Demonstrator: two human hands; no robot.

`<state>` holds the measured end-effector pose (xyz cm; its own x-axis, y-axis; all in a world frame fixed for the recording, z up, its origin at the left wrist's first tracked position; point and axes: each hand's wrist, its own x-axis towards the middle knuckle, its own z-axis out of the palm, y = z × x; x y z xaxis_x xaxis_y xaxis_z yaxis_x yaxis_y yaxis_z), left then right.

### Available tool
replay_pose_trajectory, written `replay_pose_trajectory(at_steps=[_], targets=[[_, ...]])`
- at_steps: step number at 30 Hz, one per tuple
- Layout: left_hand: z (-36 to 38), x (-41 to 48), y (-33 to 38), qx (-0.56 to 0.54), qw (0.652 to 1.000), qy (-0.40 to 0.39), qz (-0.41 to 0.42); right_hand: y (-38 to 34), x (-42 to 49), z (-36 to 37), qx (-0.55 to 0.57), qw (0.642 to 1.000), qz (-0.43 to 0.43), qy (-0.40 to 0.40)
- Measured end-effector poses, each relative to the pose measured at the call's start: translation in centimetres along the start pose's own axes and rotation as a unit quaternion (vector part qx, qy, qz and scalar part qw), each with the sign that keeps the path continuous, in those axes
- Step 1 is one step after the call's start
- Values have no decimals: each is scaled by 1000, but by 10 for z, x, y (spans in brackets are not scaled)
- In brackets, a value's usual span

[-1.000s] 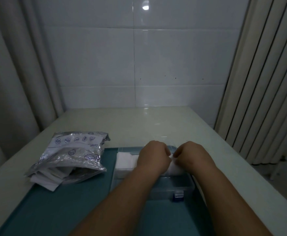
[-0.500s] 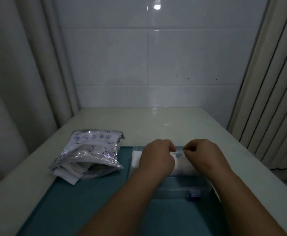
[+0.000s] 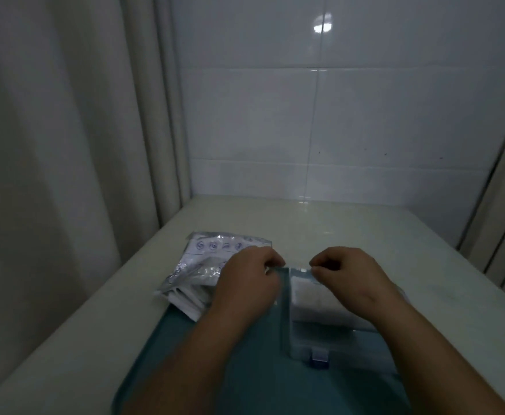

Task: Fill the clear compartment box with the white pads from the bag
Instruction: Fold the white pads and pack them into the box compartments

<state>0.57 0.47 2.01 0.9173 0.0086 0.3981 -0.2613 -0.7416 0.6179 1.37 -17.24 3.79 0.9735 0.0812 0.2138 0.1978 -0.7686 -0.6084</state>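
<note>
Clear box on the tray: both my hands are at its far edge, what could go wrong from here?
The white pads look stacked high in the clear box, so one could get pinched at the far edge, where the left hand and right hand grip it. The bag lies right beside the left hand, with pads poking out near the edge of the tray; a nudge might spill them.

Indoor room, tiled wall (image 3: 365,115), curtains (image 3: 65,145), table (image 3: 305,223)
</note>
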Motion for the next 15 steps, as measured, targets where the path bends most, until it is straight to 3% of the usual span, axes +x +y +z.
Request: replay_pose_trajectory(at_steps=[5, 11, 15], targets=[[-22, 3, -27, -13, 997, 55, -43, -27, 5, 34, 7, 999, -26, -41], [-40, 2, -62, 58, 992, 95, -62, -32, -8, 52, -62, 992, -95, -56], [-49, -3, -77, -17, 987, 113, -116, -31, -14, 54, -69, 988, -125, -59]])
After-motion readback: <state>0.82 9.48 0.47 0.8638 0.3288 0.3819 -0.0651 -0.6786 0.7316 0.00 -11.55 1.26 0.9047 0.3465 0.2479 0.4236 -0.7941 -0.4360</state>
